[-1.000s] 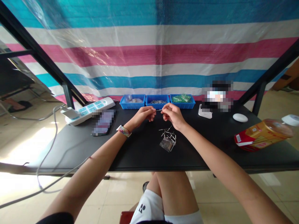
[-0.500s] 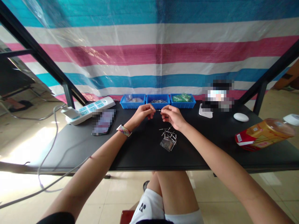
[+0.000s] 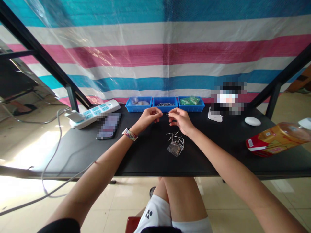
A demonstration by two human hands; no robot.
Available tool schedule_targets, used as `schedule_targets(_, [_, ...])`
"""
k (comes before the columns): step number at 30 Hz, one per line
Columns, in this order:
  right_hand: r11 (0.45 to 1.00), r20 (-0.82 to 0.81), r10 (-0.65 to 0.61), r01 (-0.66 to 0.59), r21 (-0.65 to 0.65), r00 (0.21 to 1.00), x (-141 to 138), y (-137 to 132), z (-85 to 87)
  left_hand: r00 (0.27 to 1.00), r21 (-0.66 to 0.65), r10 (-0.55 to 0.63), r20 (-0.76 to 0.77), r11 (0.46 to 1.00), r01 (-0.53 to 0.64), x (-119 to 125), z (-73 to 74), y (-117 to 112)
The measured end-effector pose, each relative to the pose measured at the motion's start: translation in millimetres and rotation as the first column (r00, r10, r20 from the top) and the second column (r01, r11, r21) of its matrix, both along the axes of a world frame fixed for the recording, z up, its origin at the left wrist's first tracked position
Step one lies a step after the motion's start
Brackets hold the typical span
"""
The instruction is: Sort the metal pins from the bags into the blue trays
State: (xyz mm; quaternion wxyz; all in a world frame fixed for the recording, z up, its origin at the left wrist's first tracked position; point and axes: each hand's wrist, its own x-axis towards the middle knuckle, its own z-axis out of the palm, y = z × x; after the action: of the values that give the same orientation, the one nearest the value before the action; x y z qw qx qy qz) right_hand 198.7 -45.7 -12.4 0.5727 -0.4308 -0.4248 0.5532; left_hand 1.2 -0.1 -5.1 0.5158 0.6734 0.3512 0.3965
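Note:
Both hands are raised over the middle of the black table. My left hand and my right hand pinch the two ends of a thin metal pin between their fingertips. Just below my right hand lies a loose pile of similar pins on a small clear plastic bag. A beaded band sits on my left wrist.
Three blue bins line the table's back edge: pale parts left, metal pins middle, green parts right. A white power strip and a phone lie left. A white puck and a bottle lie right.
The view shifted slightly. Both hands stayed pinched on the pin, with only small finger movements.

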Motion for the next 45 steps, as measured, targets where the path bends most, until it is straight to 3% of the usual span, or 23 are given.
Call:
schedule_targets(11, [1.0,-0.043,0.018,-0.019,-0.019,0.999,2,4,-4.2,0.998,-0.006,-0.019,0.06,1.0,0.02,0,-4.8,4])
schedule_targets(19, [0.968,-0.093,-0.196,0.207,0.139,0.976,5,32,-1.5,0.985,-0.083,0.01,0.171,0.997,0.004,-1,0.2,2])
schedule_targets(25, [0.982,0.155,-0.155,0.134,0.136,0.976,19,37,-1.7,0.986,-0.09,0.016,0.163,0.996,-0.001,-1,-0.3,2])
schedule_targets(27, [0.984,0.306,-0.094,0.041,0.173,0.947,29,32,3.5,0.987,-0.093,0.014,0.161,0.996,0.001,-2,-0.9,2])
schedule_targets(29, [0.969,0.481,0.104,-0.197,0.148,0.871,38,26,10.8,0.988,-0.091,0.008,0.156,0.996,0.007,-2,-1.5,3])
schedule_targets(32, [0.867,0.709,0.324,-0.497,0.043,0.627,41,15,19.0,0.989,-0.084,0.004,0.145,0.996,0.008,-2,-2.6,3])
schedule_targets(35, [0.819,0.837,0.304,-0.574,0.015,0.455,32,4,19.2,0.99,-0.078,-0.001,0.138,0.997,0.012,-2,-3.4,3])
schedule_targets(39, [0.798,0.907,0.273,-0.602,-0.027,0.32,18,-7,13.1,0.991,-0.08,-0.007,0.135,0.997,0.018,-1,-2.6,2])
schedule_targets(42, [0.792,0.915,0.251,-0.611,-0.007,0.316,13,-9,9.0,0.991,-0.08,-0.01,0.131,0.997,0.02,-1,-1.6,1])
schedule_targets(45, [0.794,0.869,0.184,-0.591,0.145,0.459,11,-6,6.1,0.993,-0.079,-0.012,0.117,0.997,0.022,-1,-1.6,1])
